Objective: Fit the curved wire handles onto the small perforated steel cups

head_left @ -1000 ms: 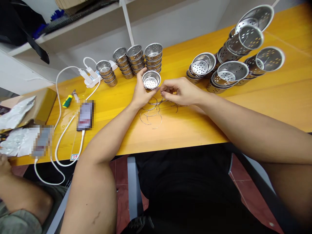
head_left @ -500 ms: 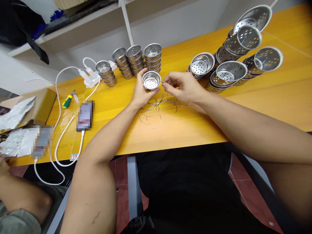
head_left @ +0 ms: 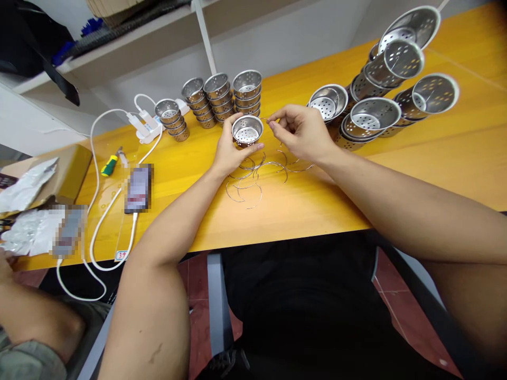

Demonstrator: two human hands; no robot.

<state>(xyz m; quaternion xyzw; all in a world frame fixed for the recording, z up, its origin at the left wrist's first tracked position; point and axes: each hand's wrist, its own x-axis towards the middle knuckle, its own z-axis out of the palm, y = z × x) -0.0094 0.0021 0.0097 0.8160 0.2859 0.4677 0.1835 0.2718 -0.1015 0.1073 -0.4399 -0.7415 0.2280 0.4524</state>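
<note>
My left hand point(head_left: 228, 151) is wrapped round a small perforated metal cup point(head_left: 247, 132), its open mouth tilted toward me. Thumb and fingers grip the cup by its sides. Just right of its rim, my right hand point(head_left: 304, 133) pinches a thin wire point(head_left: 264, 119), of which only a short tip shows at the fingertips. That tip appears apart from the cup. Below both hands, several curved thin wires point(head_left: 255, 182) lie loosely tangled on the yellow table point(head_left: 222, 229).
Stacks of perforated cups point(head_left: 247, 89) stand behind my left hand, and larger stacks point(head_left: 374, 119) lean at the right. Leftward are a power strip point(head_left: 148, 131), a green-handled tool point(head_left: 110, 165), phones point(head_left: 138, 188) on white cables and a cardboard box point(head_left: 73, 166). Another person's arm point(head_left: 35, 311) is at far left.
My right hand has shifted slightly right and up, drawing the wire tip away from the cup's rim. The left hand and cup have barely moved.
</note>
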